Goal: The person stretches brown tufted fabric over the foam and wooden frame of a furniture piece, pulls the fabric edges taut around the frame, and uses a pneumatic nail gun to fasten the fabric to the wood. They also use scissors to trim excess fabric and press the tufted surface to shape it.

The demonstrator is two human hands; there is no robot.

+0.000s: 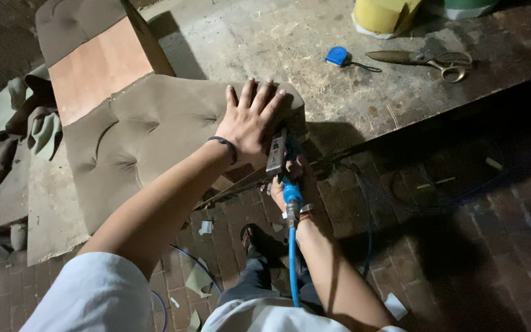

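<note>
While the left hand (250, 120) lies flat, fingers spread wide, on one tufted brown cushion (155, 138) at the table (314, 55) edge, the right hand (293, 184) grips one stapler (278, 154) at its 5 o'clock. One tape measure (338, 56) and one pair of scissors (422, 59) lie at 2 o'clock.

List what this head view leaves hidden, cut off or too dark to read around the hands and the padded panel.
- Nose of the stapler: hidden behind the edge of the tufted panel.
- Right hand: its fingers are mostly covered by the tool and the blue hose.
- Panel surface under the left hand: covered by the palm.
- Yellow container: cut off by the top edge.
- Floor at right: too dark to read.
</note>
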